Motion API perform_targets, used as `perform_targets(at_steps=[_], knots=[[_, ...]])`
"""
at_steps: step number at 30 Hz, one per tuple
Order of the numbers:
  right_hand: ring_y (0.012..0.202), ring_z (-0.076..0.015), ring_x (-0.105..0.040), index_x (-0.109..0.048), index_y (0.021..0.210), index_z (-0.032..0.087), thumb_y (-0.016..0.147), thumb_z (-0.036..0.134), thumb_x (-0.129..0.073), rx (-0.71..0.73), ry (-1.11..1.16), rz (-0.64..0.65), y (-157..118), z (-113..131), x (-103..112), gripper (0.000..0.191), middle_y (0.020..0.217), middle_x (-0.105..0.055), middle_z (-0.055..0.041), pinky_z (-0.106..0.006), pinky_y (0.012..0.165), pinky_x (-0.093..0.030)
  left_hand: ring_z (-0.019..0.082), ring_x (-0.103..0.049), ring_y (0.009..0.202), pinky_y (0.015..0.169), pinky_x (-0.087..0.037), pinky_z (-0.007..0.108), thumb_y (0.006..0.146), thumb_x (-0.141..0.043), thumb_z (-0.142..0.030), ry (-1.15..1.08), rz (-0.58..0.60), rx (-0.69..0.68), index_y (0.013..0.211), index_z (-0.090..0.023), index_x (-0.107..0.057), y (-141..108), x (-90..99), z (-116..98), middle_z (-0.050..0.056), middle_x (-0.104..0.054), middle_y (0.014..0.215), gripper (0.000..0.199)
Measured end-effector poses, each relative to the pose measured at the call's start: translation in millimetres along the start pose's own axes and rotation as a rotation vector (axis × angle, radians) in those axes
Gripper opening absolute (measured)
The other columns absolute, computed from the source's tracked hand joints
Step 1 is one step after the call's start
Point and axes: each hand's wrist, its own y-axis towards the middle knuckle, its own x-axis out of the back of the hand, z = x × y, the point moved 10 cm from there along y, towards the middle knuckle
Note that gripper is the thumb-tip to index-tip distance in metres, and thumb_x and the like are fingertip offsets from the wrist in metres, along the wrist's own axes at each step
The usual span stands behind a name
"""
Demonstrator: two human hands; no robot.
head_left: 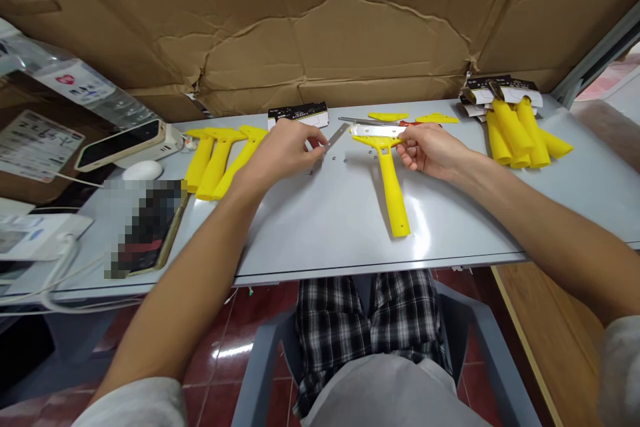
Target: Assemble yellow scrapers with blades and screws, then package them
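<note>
My left hand point(287, 150) pinches one end of a thin, flat metal blade point(339, 137), which slants up to the right above the table. My right hand point(430, 149) grips the right end of a yellow scraper point(393, 190) at its head. A shiny metal plate point(377, 131) lies along that head, and the handle points toward me. The blade's free end is close to the scraper head's left end; whether they touch, I cannot tell. Several small screws point(345, 161) are scattered on the table between my hands.
Several yellow scraper handles point(220, 160) lie left; finished-looking scrapers with black-and-white cards point(520, 130) are piled right. Behind my hands are yellow strips point(389, 117), a pointed tool point(357, 121) and a card packet point(299, 113). Phones, cables and a white mouse point(143, 171) occupy the left.
</note>
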Motion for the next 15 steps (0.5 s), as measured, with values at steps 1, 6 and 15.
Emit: perform_targets(at_steps=[1, 6, 15], knots=[[0.046, -0.0098, -0.054, -0.064, 0.094, 0.017, 0.099, 0.009, -0.058, -0.001, -0.001, 0.001, 0, 0, 0, 0.011, 0.065, -0.063, -0.0015, -0.02, 0.039, -0.044, 0.029, -0.075, 0.082, 0.084, -0.056, 0.043, 0.085, -0.067, -0.027, -0.003, -0.009, 0.007, 0.1, -0.025, -0.088, 0, 1.0, 0, 0.006, -0.082, 0.084, 0.025], [0.046, -0.0095, -0.054, -0.064, 0.089, 0.015, 0.097, 0.007, -0.056, 0.015, -0.003, -0.021, 1, 7, 6, 0.014, 0.065, -0.062, -0.0022, -0.02, 0.039, -0.043, 0.028, -0.075, 0.084, 0.09, -0.057, 0.045, 0.089, -0.064, -0.029, -0.062, -0.03, -0.024, 0.1, -0.023, -0.084, 1, -5.5, -10, 0.008, -0.083, 0.093, 0.024], [0.045, -0.0097, -0.053, -0.06, 0.087, 0.018, 0.096, 0.008, -0.056, 0.043, 0.019, -0.076, 8, 19, 25, 0.013, 0.063, -0.061, -0.0011, -0.021, 0.039, -0.042, 0.032, -0.071, 0.112, 0.105, -0.053, 0.049, 0.099, -0.06, -0.032, -0.063, -0.086, -0.148, 0.118, -0.018, -0.08, 33, -31.5, -50, 0.015, -0.079, 0.123, 0.031]])
